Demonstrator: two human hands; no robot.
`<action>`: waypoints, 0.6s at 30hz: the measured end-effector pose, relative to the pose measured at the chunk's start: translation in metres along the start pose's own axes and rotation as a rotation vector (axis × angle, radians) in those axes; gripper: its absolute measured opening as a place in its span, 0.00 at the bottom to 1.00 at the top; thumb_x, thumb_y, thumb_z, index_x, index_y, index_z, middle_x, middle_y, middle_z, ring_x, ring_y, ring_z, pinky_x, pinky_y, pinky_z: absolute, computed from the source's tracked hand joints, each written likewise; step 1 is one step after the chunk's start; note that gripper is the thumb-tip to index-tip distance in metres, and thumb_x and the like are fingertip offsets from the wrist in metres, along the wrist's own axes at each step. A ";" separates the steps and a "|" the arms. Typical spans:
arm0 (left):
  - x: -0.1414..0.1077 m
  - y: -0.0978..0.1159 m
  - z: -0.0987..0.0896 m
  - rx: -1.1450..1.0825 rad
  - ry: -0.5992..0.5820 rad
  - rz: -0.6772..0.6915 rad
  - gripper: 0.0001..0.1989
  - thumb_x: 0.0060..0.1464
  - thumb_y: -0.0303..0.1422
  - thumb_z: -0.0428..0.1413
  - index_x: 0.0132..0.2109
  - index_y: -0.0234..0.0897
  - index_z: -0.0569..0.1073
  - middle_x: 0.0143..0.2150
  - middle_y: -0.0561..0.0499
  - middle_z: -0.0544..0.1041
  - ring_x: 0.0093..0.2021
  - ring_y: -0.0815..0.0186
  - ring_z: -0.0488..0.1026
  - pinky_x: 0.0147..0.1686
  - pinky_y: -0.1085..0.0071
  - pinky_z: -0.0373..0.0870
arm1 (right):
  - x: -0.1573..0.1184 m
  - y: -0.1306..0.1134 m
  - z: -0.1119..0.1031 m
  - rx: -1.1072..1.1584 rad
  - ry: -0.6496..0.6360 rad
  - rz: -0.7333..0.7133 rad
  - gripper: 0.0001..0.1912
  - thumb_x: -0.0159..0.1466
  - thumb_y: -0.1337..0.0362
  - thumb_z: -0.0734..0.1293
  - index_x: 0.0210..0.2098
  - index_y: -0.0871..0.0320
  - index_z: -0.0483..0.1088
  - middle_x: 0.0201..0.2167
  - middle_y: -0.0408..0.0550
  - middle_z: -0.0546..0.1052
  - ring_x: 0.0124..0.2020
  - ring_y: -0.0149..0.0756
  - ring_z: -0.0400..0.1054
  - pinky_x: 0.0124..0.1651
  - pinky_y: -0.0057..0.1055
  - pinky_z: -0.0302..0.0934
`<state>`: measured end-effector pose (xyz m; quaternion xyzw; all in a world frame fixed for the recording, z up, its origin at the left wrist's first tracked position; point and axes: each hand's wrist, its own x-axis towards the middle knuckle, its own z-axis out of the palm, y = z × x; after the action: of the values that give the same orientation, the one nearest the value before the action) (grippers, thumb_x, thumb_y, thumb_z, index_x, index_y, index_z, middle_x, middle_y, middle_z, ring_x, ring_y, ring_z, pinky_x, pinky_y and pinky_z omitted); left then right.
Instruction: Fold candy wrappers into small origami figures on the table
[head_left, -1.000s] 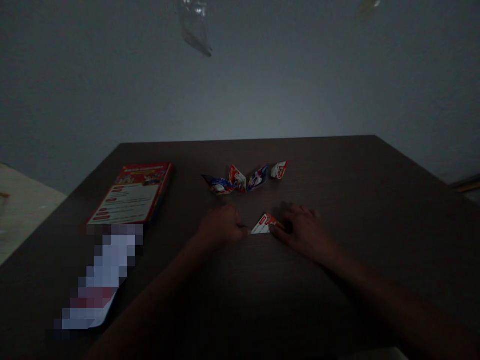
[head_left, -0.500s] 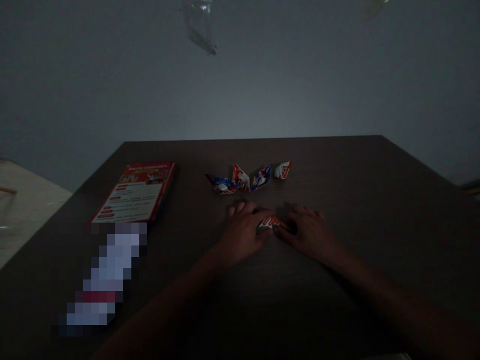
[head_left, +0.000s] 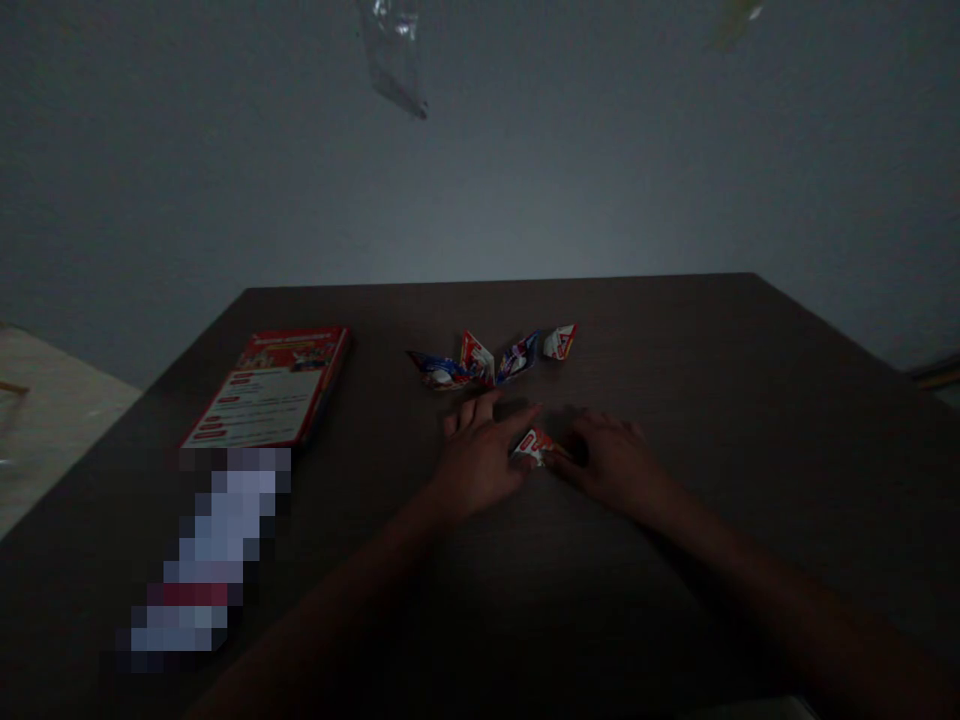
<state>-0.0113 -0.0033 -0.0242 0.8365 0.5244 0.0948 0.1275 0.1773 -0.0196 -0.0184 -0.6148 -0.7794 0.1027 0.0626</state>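
Note:
A small folded piece of printed paper (head_left: 531, 446), white, red and orange, lies on the dark table between my hands. My left hand (head_left: 480, 458) is beside it with fingers spread. Its thumb is at the paper's lower left edge and its index finger is raised off the paper. My right hand (head_left: 611, 455) pinches the paper's right end between thumb and fingers, which hide part of it. Just beyond stand several folded paper shapes: a blue one (head_left: 439, 372), a red and white one (head_left: 478, 358), another blue one (head_left: 519, 353) and a white one with red edges (head_left: 560, 342).
On the left of the table (head_left: 360, 600) lies a red and white printed box or book (head_left: 259, 392). Nearer me is a blurred-out long object (head_left: 217, 550). A pale wall (head_left: 570, 150) rises behind the table, with a clear plastic bag (head_left: 396, 55) hanging on it.
The index finger of my left hand has lifted from the paper, and the hand has opened and shifted slightly left. More of the paper's printed face shows. My right hand keeps its pinch.

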 end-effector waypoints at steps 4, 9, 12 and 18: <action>0.000 0.001 -0.001 -0.004 -0.016 -0.017 0.31 0.52 0.44 0.54 0.62 0.61 0.54 0.63 0.48 0.55 0.62 0.51 0.50 0.53 0.52 0.54 | 0.000 0.002 -0.001 0.034 0.008 0.006 0.14 0.61 0.53 0.61 0.32 0.57 0.68 0.33 0.49 0.73 0.34 0.39 0.66 0.36 0.34 0.50; 0.000 0.001 -0.001 -0.007 -0.020 -0.025 0.30 0.52 0.45 0.54 0.61 0.60 0.56 0.63 0.48 0.55 0.62 0.50 0.51 0.53 0.52 0.54 | 0.000 0.007 -0.004 0.081 -0.014 -0.004 0.11 0.61 0.55 0.63 0.32 0.57 0.68 0.32 0.48 0.74 0.32 0.38 0.67 0.35 0.32 0.51; 0.000 0.000 0.000 -0.013 -0.010 -0.019 0.30 0.51 0.44 0.55 0.61 0.60 0.56 0.62 0.47 0.56 0.62 0.50 0.51 0.53 0.51 0.54 | -0.001 0.011 -0.005 0.127 -0.019 -0.010 0.09 0.60 0.58 0.64 0.32 0.58 0.68 0.32 0.48 0.74 0.32 0.37 0.68 0.35 0.32 0.53; 0.000 0.001 -0.001 -0.020 -0.015 -0.027 0.30 0.51 0.44 0.55 0.61 0.60 0.57 0.62 0.47 0.56 0.62 0.50 0.51 0.53 0.51 0.54 | -0.002 0.019 -0.007 0.207 -0.041 -0.018 0.05 0.59 0.62 0.64 0.32 0.57 0.66 0.31 0.47 0.75 0.30 0.35 0.68 0.31 0.29 0.54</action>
<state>-0.0104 -0.0038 -0.0225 0.8288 0.5336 0.0920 0.1412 0.1973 -0.0168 -0.0158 -0.5959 -0.7712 0.1946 0.1109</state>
